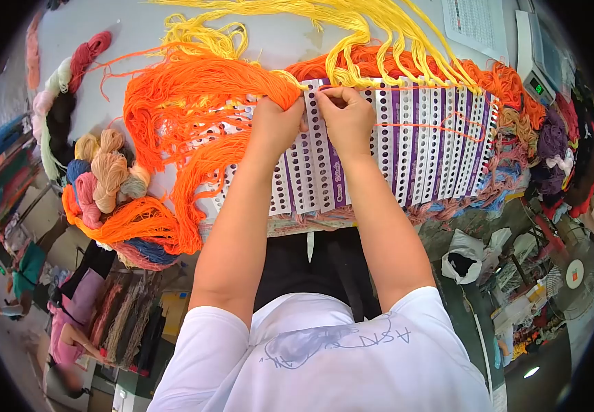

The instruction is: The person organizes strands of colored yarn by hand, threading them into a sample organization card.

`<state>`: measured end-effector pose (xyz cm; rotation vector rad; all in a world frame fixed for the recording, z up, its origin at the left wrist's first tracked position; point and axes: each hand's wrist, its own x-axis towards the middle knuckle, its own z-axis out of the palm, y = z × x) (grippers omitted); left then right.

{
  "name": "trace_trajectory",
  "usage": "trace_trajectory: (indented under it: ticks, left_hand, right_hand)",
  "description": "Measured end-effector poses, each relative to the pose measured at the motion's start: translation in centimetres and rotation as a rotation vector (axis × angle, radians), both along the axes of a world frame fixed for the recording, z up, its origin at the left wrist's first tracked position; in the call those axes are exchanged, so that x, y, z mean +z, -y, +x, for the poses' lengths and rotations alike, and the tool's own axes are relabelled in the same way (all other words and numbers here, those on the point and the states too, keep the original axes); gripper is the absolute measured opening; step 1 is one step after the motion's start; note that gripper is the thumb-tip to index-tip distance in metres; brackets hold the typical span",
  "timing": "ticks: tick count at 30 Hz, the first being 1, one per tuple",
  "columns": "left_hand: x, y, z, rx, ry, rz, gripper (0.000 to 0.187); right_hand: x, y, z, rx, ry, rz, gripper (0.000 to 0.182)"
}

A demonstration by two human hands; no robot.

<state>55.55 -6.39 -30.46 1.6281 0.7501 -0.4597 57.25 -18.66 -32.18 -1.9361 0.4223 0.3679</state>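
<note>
My left hand (pixel 280 125) is closed round a bundle of orange thread (pixel 201 86), which spreads over the table to the left. Close beside it, my right hand (pixel 346 120) has its thumb and index finger pinched together at the top edge of a punched card; what they pinch is too small to make out. Under both hands lies a row of white and purple cards (pixel 406 147) with columns of holes. Yellow thread (pixel 379 41) hangs in loops along the cards' top edge. A thin orange strand crosses the cards on the right.
Coloured yarn skeins (pixel 108 168) lie at the table's left, more yarn (pixel 554 141) at the right. A device with a green display (pixel 536 86) stands at the back right. A fan (pixel 575 273) is at lower right. Another person (pixel 74 329) is at lower left.
</note>
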Motion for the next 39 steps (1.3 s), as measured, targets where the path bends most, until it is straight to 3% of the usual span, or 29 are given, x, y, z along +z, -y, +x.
trace_trajectory:
  ticks: [2, 5, 9, 11, 13, 14, 16, 17, 18, 20, 21, 23, 26, 27, 29, 31, 32, 34, 35, 36, 37, 38, 39]
  left_hand:
    - [-0.6, -0.5, 0.3, -0.023, -0.100, -0.046, 0.014]
    - [-1.3, -0.6, 0.5, 0.037, -0.035, -0.137, 0.012]
    - [-1.8, -0.8, 0.5, 0.057, -0.024, -0.187, 0.012]
    - [-1.4, -0.8, 0.7, -0.023, 0.011, 0.073, 0.021]
    - [-0.1, -1.7, 0.3, 0.055, 0.223, 0.157, 0.016]
    - [0.6, -2.7, 0.3, 0.086, 0.194, 0.194, 0.019]
    - [3.0, -3.5, -0.1, 0.530, 0.197, -0.293, 0.016]
    - [2.8, -4.6, -0.9, 0.606, 0.250, -0.500, 0.015]
    - [2.4, -5.1, -1.5, 0.607, 0.250, -0.501, 0.015]
    - [2.1, -5.7, -2.4, 0.440, 0.354, -0.995, 0.015]
    - [1.9, -5.8, -2.9, 0.359, 0.344, -1.018, 0.016]
    - [1.9, -4.4, -2.0, 0.285, 0.394, -0.907, 0.015]
    - [0.9, -3.0, -1.2, 0.175, 0.450, -0.764, 0.015]
    - [0.6, -3.0, -1.0, 0.126, 0.457, -0.735, 0.015]
    - [0.4, -3.2, -0.9, 0.154, 0.478, -0.796, 0.016]
    - [0.8, -3.7, -1.1, 0.263, 0.378, -1.007, 0.017]
    - [1.1, -3.4, -1.3, 0.292, 0.334, -0.878, 0.020]
    - [0.6, -3.1, -1.3, 0.172, 0.302, -0.739, 0.006]
    - [-0.2, -2.9, -1.4, 0.052, 0.231, -0.564, 0.011]
    - [-0.4, -2.8, -1.3, 0.015, 0.212, -0.569, 0.027]
    - [-1.4, -2.3, -1.5, -0.062, 0.176, -0.346, 0.028]
    - [1.0, -2.4, -0.6, -0.100, 0.094, -0.379, 0.016]
    - [-0.3, -1.4, -0.7, -0.039, 0.211, -0.428, 0.015]
  right_hand:
    - [0.1, 0.1, -0.3, 0.043, 0.045, -0.033, 0.010]
    - [0.1, 0.1, -1.4, 0.218, 0.377, -0.150, 0.013]
    - [0.1, 0.8, -2.1, 0.201, 0.322, 0.031, 0.019]
    - [1.1, 1.0, -1.5, 0.238, 0.290, -0.022, 0.023]
    - [2.0, 1.4, -0.5, 0.388, 0.360, -0.239, 0.027]
    - [2.0, 1.7, 0.0, 0.388, 0.361, -0.239, 0.027]
    - [1.8, 2.3, 0.8, 0.584, 0.424, -0.567, 0.020]
    - [1.7, 2.3, 1.1, 0.589, 0.455, -0.615, 0.015]
    - [1.8, 2.5, 1.3, 0.589, 0.455, -0.615, 0.015]
    - [2.4, 2.4, 1.9, 0.699, 0.531, -0.684, 0.004]
    - [2.8, 2.4, 2.2, 0.700, 0.534, -0.685, 0.004]
    - [3.8, 2.3, 2.4, 0.687, 0.897, -0.708, 0.003]
    - [3.9, 2.0, 1.7, 0.688, 0.911, -0.528, 0.008]
    - [4.0, 2.0, 1.3, 0.695, 0.911, -0.528, 0.008]
    - [4.4, 2.1, 0.7, 0.730, 0.610, -0.497, 0.011]
    - [4.3, 2.0, 0.6, 0.716, 0.546, -0.493, 0.011]
    - [3.9, 2.0, 0.6, 0.688, 0.589, -0.448, 0.010]
    - [2.7, 2.4, 0.6, 0.696, 0.662, -0.423, 0.014]
    - [3.2, 2.4, 0.6, 0.721, 0.623, -0.455, 0.017]
    - [3.6, 1.9, 0.7, 0.701, 0.634, -0.386, 0.017]
    - [3.8, 1.5, 0.5, 0.697, 0.567, -0.358, 0.017]
    - [5.1, 0.7, 1.0, 0.725, 0.610, -0.294, 0.015]
    - [4.6, 1.1, 0.8, 0.740, 0.564, -0.337, 0.015]
